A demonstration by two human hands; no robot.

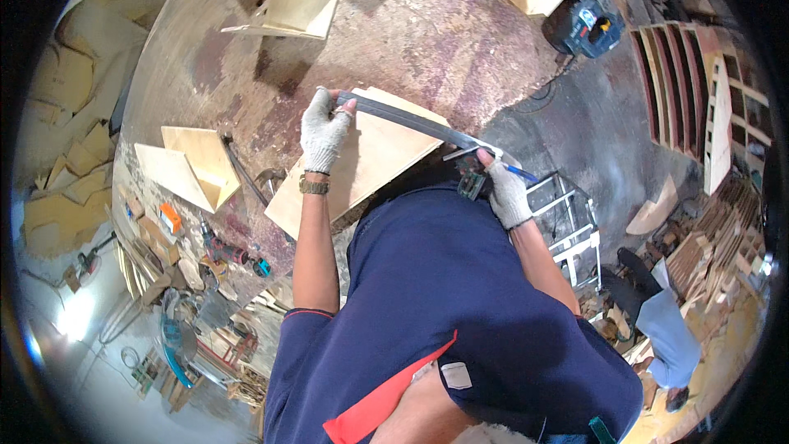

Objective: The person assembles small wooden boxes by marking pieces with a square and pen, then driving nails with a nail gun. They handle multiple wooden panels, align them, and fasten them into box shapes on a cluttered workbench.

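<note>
A long flat grey metal strip point(403, 117), ruler-like in shape, slants across a pale plywood board point(362, 168) just in front of my body. My left hand point(325, 130), in a white knit glove with bare fingertips, pinches the strip's left end. At the other end my right hand point(507, 189), gloved the same way, is closed with its thumb on top of the strip. A blue pen-like stick point(522, 173) shows beside the right fingers; whether they hold it too is unclear. Several small dark and metal parts lie close to that hand, partly hidden.
Angled plywood pieces stand on the worn table point(370, 45), including one at the left point(193, 168) and one at the far side point(292, 4). A blue jigsaw-like power tool point(588, 23) sits far right. A drill point(222, 248) lies near left. Another person point(666, 329) is at the lower right.
</note>
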